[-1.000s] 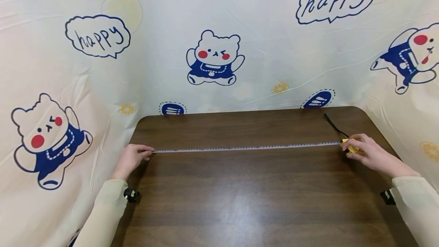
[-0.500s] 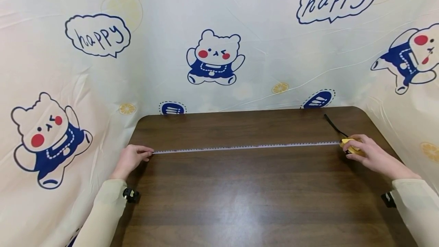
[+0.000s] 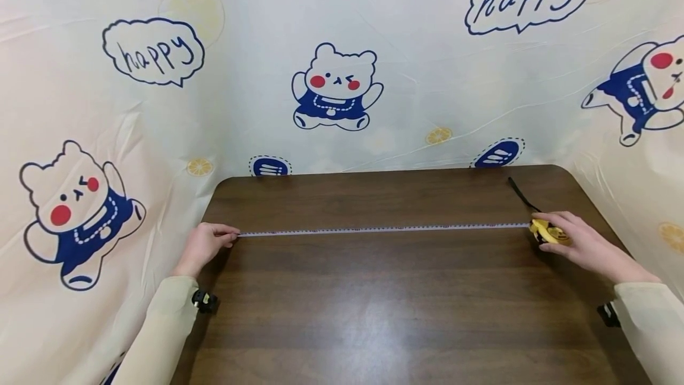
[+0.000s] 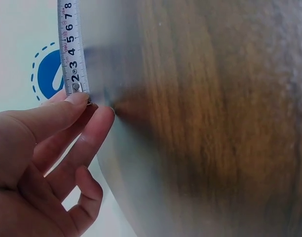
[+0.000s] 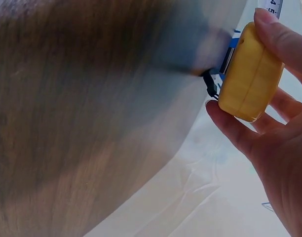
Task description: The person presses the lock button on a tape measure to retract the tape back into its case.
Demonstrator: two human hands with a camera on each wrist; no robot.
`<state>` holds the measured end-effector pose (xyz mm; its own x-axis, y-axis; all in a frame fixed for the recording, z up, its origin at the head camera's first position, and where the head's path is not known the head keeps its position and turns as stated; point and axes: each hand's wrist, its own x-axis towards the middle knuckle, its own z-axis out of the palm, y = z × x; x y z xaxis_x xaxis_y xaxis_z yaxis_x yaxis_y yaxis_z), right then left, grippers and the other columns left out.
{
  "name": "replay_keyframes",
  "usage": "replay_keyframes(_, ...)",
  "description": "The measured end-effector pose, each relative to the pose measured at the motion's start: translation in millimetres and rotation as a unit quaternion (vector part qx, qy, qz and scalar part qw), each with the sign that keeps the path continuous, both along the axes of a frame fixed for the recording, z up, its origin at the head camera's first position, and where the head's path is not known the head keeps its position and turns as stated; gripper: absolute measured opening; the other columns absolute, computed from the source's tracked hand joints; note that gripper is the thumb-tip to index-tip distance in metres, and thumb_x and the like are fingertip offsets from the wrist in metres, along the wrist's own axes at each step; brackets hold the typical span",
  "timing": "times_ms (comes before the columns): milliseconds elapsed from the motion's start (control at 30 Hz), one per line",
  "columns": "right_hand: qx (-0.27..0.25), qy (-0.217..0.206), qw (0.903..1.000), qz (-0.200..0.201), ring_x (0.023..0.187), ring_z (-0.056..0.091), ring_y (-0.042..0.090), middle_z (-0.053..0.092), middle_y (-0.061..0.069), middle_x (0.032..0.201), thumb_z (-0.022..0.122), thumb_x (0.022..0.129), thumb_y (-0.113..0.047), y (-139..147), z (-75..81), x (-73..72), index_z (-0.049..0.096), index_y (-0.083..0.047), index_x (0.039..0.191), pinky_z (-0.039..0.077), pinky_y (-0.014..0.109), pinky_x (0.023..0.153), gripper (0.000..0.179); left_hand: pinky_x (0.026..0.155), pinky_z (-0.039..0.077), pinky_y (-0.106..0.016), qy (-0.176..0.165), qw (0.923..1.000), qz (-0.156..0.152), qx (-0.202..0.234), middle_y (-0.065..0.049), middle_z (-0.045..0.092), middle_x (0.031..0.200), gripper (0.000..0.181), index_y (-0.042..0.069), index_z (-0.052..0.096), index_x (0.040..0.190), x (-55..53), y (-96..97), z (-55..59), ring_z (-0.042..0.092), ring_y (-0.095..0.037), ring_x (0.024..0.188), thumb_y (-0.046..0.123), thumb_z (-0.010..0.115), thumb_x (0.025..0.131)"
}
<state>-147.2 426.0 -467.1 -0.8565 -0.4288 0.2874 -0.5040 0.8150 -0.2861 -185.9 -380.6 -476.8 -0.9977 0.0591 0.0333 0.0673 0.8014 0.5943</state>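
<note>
Tape [image 3: 385, 230] runs nearly level across the middle of my head view, drawn out straight over the worktop [image 3: 374, 308]. At left of the frame I have the left hand [image 3: 205, 248] pinching its free end, thumb and finger closed narrow; at right, the right hand [image 3: 579, 245] grips the yellow case [image 3: 542, 232], thumb and fingers spread by its thickness. Whether the tape touches the wood below I cannot tell.

On my left wrist feed, the end rivet [image 4: 76, 87] sits just beside the thumb, and I can read figures 2 to 8 climbing toward the upper left. My right wrist feed puts the case at upper right, thumb on one side, fingertips at its lower end.

A black strap [image 3: 522, 195] reaches from near the case toward the worktop's far right corner. Behind, filling the upper frame, I see pale cloth [image 3: 427, 16] printed with bears [image 3: 336, 88] and "happy" bubbles [image 3: 153, 52].
</note>
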Motion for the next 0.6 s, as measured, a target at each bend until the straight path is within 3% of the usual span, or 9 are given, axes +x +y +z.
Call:
replay_keyframes(267, -0.003, -0.01, 0.9999, -0.001, 0.104, 0.057, 0.036, 0.062, 0.022, 0.121, 0.093, 0.071, -0.004, -5.6, 3.7, -0.7, 0.064, 0.0, 0.129, 0.025, 0.003, 0.088, 0.065, 0.066, 0.05, -0.019, -0.002, 0.9999, 0.002, -0.014, -0.013, 0.079, 0.093, 0.012, 0.001, 0.082, 0.103, 0.3, 4.4, 1.4, 0.075, -0.018, 0.072, 0.004, 0.073, 0.095)
replay_keyframes(600, -0.003, -0.023, 0.9997, -0.01, 0.106, 0.057, 0.038, 0.061, 0.023, 0.122, 0.093, 0.073, -0.008, -12.6, 7.3, 4.0, 0.064, -0.001, 0.13, 0.032, 0.01, 0.085, 0.063, 0.061, 0.051, -0.023, -0.001, 0.9999, -0.006, -0.014, -0.017, 0.078, 0.098, 0.011, 0.002, 0.082, 0.103, 2.8, 13.9, 5.9, 0.07, -0.014, 0.062, 0.005, 0.074, 0.095)
